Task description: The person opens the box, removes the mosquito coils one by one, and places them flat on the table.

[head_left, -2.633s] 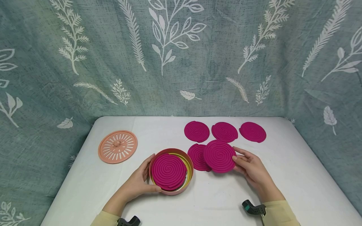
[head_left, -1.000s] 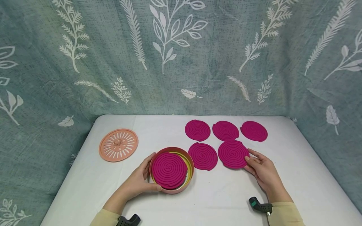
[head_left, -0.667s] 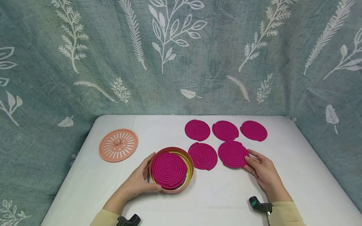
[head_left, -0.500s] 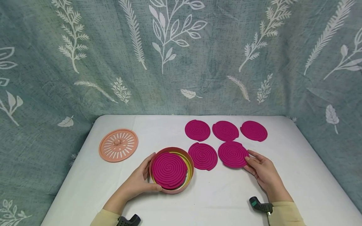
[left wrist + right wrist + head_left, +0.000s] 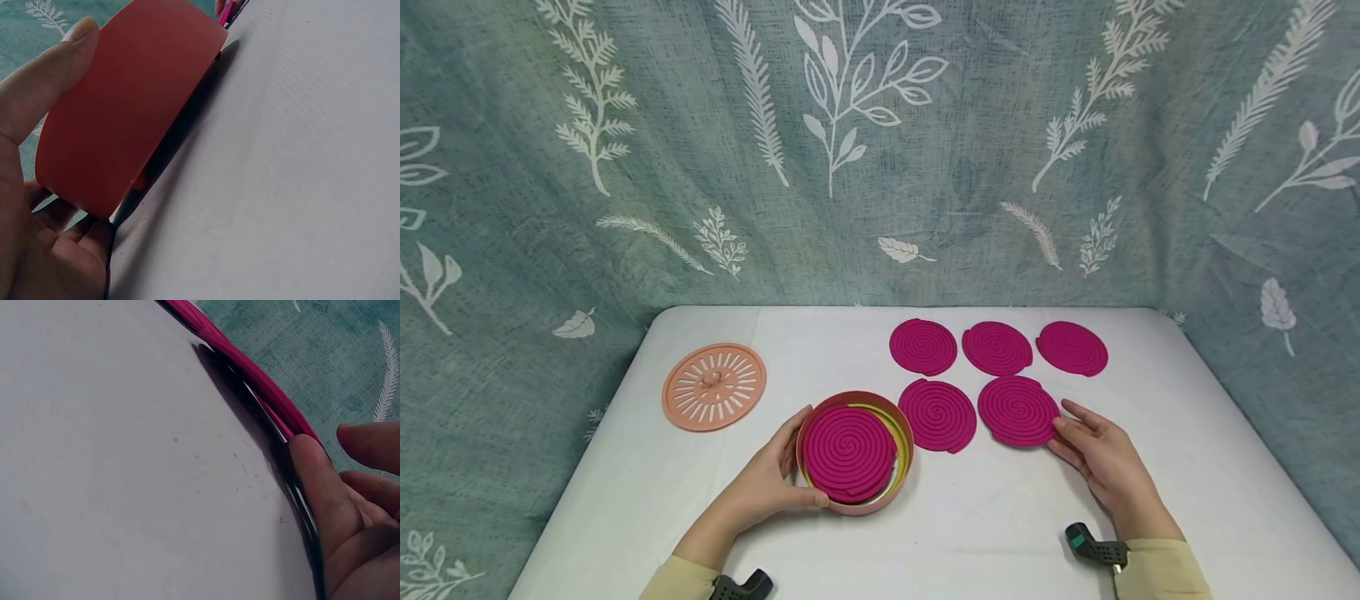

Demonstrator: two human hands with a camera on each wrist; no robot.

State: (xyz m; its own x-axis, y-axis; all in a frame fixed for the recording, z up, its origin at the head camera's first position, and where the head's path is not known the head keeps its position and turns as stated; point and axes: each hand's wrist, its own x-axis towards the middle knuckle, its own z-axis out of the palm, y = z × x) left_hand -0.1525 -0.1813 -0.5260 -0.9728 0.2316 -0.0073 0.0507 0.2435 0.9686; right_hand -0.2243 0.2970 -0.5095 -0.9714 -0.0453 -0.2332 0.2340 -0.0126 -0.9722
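Note:
My left hand (image 5: 775,475) grips the side of a round orange-pink box (image 5: 857,510), fingers on its far left side and thumb at the front. The left wrist view shows the outer wall of this box (image 5: 131,100) beside the thumb. Inside the box lies a magenta mosquito coil (image 5: 848,454), with a yellow curved edge showing at its right. On the table, at the right of the front row, another magenta mosquito coil (image 5: 1018,411) lies flat. My right hand (image 5: 1105,458) is at its right edge; the thumb touches the edge while the index finger stands apart from it.
One magenta coil (image 5: 937,415) lies between the box and the right-hand coil. Behind are three more in a row, the middle one (image 5: 997,348) among them. A slotted orange lid (image 5: 713,408) lies at left on the white table (image 5: 970,533). A patterned curtain (image 5: 880,250) hangs behind.
The right hand carried the coil rightward off its neighbour and laid it down. Its fingers have since loosened and drawn slightly right. The left hand and box have stayed put.

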